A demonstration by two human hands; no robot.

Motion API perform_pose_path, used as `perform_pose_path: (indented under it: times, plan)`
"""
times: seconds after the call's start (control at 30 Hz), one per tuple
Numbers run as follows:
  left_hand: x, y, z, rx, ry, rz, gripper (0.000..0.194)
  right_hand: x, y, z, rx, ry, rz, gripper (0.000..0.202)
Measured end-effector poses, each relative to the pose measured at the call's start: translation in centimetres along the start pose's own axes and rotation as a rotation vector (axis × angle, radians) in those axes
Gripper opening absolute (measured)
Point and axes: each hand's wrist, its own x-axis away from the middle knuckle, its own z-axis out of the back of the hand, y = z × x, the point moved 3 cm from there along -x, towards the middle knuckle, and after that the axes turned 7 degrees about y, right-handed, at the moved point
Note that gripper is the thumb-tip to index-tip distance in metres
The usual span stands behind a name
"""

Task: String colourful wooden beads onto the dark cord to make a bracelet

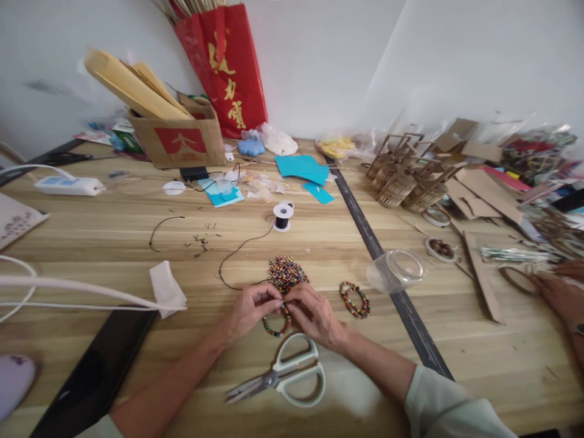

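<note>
From where I stand, the person's left hand and right hand meet over the wooden table, fingertips almost touching. Each grip is a tight pinch of thumb and finger, closed on the top of a small loop of multicoloured round beads; the exact bit of cord between the fingers is too small to make out. The loop lies just below the fingers, on the person's side. Right beyond the hands is a heap of loose multicoloured beads. A thin black cord curves from a white spool wound with black toward the left hand. Pale-green-handled metal scissors lie near the loop, blades pointing left, and a doubled ring of multicoloured beads sits to the right, near a clear plastic jar tipped on its side.
</note>
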Motion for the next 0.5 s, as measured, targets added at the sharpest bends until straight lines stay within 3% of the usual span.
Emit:
perform_pose_path:
  times: [0.2,0.5]
  plan:
    - [-0.04,0.00,0.16,0.023,0.015,0.013,0.031,-0.13,0.06,0.04,0.005,0.007,-0.004,0.013]
    - [0.26,0.27,-0.11,-0.049,-0.065,-0.083,0.029,0.12,0.33,-0.07,0.042,-0.002,-0.036,0.014]
